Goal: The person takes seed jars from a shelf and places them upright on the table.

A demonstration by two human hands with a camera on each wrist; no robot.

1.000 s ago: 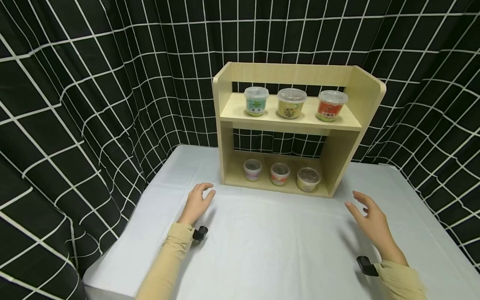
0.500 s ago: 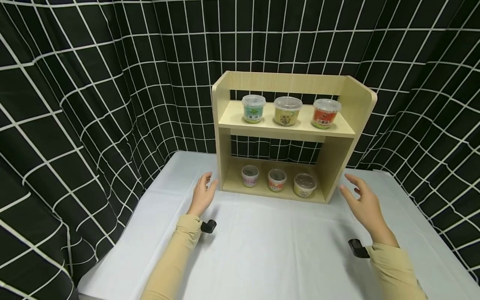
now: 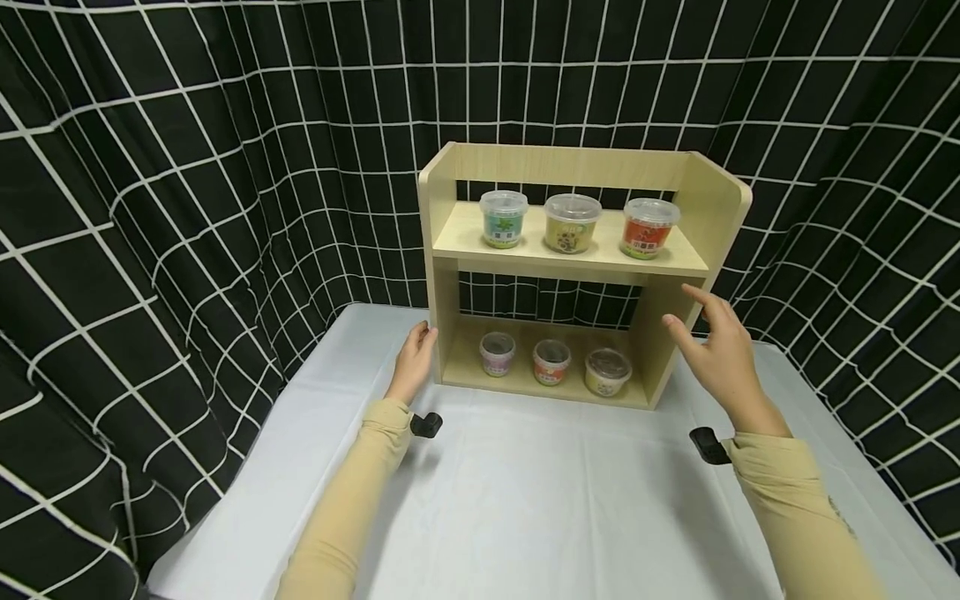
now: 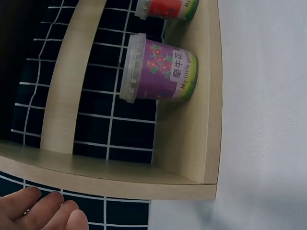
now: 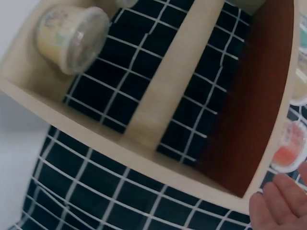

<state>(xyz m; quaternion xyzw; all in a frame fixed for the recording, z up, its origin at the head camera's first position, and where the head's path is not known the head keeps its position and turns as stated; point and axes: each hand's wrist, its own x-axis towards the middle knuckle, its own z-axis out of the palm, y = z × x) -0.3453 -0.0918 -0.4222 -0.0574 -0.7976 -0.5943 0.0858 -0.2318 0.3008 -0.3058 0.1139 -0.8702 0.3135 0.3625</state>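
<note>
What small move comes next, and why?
Probably ease the bare right hand onto the right panel of the pale wooden two-tier shelf: its fingers hover open near that panel, holding nothing, while the left hand sits beside the left panel.

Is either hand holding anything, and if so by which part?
Nothing is held: the left hand and the right hand are near the sides of the shelf; any touch is unclear.

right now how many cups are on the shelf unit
6. Upper shelf, left to right: teal cup, yellow cup, red cup. Lower shelf: purple cup, red-orange cup, cream cup. None looks hidden.
</note>
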